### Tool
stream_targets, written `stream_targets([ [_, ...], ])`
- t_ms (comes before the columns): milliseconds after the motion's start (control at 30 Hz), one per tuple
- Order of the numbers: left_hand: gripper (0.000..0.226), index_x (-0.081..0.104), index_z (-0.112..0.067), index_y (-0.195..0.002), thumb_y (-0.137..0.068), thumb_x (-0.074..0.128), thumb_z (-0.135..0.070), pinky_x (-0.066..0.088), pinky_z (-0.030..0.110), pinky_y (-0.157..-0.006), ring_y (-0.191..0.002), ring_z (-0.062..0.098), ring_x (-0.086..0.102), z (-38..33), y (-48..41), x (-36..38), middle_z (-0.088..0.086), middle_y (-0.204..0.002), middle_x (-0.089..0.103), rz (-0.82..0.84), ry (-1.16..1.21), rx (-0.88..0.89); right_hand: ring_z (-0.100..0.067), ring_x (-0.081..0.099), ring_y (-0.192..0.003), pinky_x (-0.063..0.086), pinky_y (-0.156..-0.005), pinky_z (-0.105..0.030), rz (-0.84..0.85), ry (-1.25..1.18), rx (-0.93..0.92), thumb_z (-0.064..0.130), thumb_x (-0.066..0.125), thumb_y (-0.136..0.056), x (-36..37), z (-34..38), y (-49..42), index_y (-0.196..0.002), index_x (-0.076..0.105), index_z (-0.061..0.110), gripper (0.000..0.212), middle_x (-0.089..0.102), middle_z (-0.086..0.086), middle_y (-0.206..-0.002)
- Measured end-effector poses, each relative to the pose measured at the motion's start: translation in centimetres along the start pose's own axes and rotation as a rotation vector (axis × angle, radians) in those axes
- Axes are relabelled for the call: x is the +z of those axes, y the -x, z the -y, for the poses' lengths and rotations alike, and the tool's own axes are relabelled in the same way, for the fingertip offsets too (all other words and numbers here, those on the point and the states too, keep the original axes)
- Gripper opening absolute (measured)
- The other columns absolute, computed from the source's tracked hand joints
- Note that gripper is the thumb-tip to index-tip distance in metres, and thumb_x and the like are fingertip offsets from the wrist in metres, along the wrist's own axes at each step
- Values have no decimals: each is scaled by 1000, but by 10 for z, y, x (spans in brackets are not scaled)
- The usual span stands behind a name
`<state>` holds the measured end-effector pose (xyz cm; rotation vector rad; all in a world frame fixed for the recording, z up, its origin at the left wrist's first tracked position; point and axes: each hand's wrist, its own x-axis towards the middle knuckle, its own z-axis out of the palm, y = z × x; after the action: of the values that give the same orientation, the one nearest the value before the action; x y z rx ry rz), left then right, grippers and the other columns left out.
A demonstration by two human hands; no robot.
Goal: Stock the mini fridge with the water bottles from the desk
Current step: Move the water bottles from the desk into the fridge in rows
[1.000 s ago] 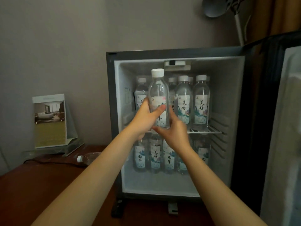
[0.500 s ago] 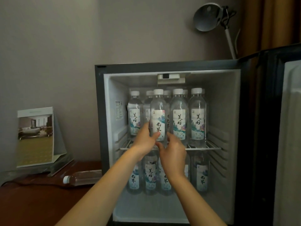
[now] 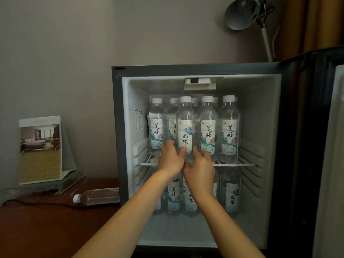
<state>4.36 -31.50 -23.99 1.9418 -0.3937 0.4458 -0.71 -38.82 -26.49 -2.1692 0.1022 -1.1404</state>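
A bottle is held upright at the front of the upper shelf of the open fridge. The left hand is wrapped round its lower left side, with the thumb laid across the bottom of the label. The right hand is curled against its lower right side. The bottle's base is hidden behind both hands, so whether it stands on the shelf cannot be told. How far the right fingers reach round it is hidden as well.

Other bottles are stood on the same shelf: one at the left, two at the right, and more behind, of which only caps and slivers are seen. Lower bottles on the fridge floor are dim and partly covered by the forearms, so their number cannot be made out. The door is swung open at the right and is cut off by the frame edge.

Left of the fridge, a lying bottle is seen on the surface, cap to the left; its other end is hard to make out against the fridge. A card is stood farther left, near the wall. A lamp is seen above the fridge, its foot hidden behind it.
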Motion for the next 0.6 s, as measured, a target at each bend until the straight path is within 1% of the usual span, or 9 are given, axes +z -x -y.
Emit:
stream_targets([
  [100,37,44,-15,-121,-90,57,-30,46,39,-96,-110,18,55,0,3,0,2,-123,54,-13,33,-7,-28,52,-116,43,-91,-30,-12,-49,-5,14,53,-92,0,-1,3,-137,43,6,47,49,-16,-131],
  [200,26,51,-16,-118,-92,55,-21,46,17,-79,-97,10,56,-3,24,-13,-4,-109,56,-122,75,80,-17,57,-89,47,-81,-28,-96,-161,-67,6,54,-90,2,0,16,-124,58,6,34,60,-11,-107],
  [233,20,54,-18,-112,-93,53,-19,46,16,-75,-92,9,58,-1,34,-21,-6,-103,58,-175,108,139,-12,55,-83,49,-78,-28,-110,-203,-98,3,55,-88,3,2,22,-116,63,7,29,62,-8,-98],
  [300,14,58,-28,-94,-93,51,-15,54,26,-69,-80,10,63,10,54,-43,-7,-88,62,-280,188,249,-7,56,-74,47,-72,-21,-82,-281,-159,0,57,-85,9,8,34,-98,68,9,19,65,-3,-86],
  [367,25,55,-34,-84,-93,50,-12,53,30,-59,-62,8,62,28,69,-69,-6,-72,61,-416,207,298,3,53,-65,39,-64,-7,14,-327,-210,0,58,-82,18,18,47,-88,69,8,15,63,4,-74],
  [433,28,54,-34,-81,-94,47,-9,49,30,-54,-53,6,57,52,79,-98,-4,-64,57,-548,170,289,5,52,-58,36,-58,-4,153,-345,-244,4,59,-83,29,32,62,-89,70,10,14,55,16,-63],
  [500,30,53,-34,-80,-94,45,-9,48,32,-54,-51,6,56,83,82,-125,-3,-63,54,-642,153,191,0,53,-56,35,-54,-7,294,-350,-281,10,57,-85,40,50,77,-91,70,13,14,49,17,-56],
  [533,30,53,-34,-80,-95,44,-9,48,35,-55,-50,5,55,99,83,-138,-2,-64,53,-676,149,127,-3,54,-57,37,-55,-11,365,-336,-310,12,56,-86,47,59,84,-93,70,13,15,53,13,-58],
  [600,30,53,-33,-78,-95,43,-9,48,39,-58,-47,2,53,131,83,-161,-2,-65,54,-728,144,3,-12,61,-70,43,-65,-21,510,-240,-364,14,54,-88,65,78,96,-100,68,15,18,66,0,-75],
])
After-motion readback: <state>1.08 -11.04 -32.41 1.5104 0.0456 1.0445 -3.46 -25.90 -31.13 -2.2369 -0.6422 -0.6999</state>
